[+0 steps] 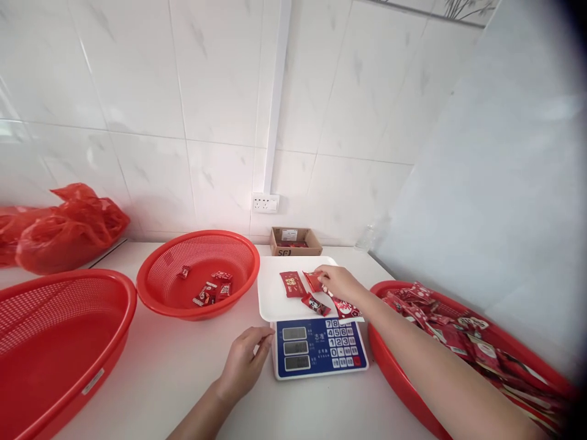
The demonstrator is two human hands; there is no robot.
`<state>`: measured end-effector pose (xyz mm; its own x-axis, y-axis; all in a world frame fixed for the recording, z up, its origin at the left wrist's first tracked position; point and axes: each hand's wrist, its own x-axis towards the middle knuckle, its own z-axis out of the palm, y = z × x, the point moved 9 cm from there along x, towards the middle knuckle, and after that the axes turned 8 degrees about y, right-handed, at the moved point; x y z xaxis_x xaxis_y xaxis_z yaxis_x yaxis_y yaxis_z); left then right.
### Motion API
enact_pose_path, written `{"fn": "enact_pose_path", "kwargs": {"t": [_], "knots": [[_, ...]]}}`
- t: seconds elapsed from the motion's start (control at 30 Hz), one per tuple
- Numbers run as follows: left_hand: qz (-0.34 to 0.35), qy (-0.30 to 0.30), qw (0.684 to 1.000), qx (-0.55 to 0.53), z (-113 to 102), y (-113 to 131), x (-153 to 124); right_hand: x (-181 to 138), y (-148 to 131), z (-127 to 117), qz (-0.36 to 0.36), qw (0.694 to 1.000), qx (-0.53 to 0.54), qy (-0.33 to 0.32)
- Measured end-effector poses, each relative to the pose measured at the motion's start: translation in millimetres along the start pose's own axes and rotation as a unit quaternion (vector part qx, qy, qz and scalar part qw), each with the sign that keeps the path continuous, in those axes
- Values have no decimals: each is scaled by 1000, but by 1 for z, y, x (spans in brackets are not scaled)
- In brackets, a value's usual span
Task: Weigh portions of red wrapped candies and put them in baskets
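Over the white weighing tray (pixel 275 308) of a digital scale, my right hand (pixel 339 284) pinches a small red packet (pixel 312 281). Its fingertips partly cover that packet. A flat red packet with gold print (pixel 292 285), a dark red wrapped piece (pixel 315 304) and a red and white packet (pixel 346 309) lie around it on the tray. My left hand (pixel 245 363) is beside the left edge of the scale's blue keypad panel (pixel 321 347). Its fingers are curled, thumb against forefinger, with nothing visible in them. Whether it touches the scale I cannot tell.
A red basket heaped with packets (pixel 458 333) stands right, under my forearm. Left are a red basket with several small packets (pixel 153 293) and another red basket (pixel 59 360). Red plastic bags (pixel 73 229) and a small cardboard box (pixel 302 250) sit by the tiled wall.
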<state>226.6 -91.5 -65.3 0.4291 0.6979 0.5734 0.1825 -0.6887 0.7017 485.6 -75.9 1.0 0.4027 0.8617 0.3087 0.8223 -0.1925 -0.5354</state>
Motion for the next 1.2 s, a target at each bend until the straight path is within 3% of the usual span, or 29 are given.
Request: {"fn": "enact_pose_path", "kwargs": {"t": [0.17,0.5,0.63,0.93,1.07,1.2], "knots": [[4,-7,1000,-7,1,3,0,8,10,-24,35,995,22,91],[-11,-17,1000,-6,4,-2,-2,3,41,-32,101,962,127,221],[-14,-25,1000,-7,6,-4,-4,0,46,-35,106,953,156,236],[-11,-23,1000,-6,6,-5,-3,-7,4,-16,24,973,153,174],[-5,-16,1000,-5,4,-4,-3,-19,-14,-43,-10,973,138,186],[9,-10,1000,3,2,1,-3,-59,-26,-83,-53,968,87,230]]}}
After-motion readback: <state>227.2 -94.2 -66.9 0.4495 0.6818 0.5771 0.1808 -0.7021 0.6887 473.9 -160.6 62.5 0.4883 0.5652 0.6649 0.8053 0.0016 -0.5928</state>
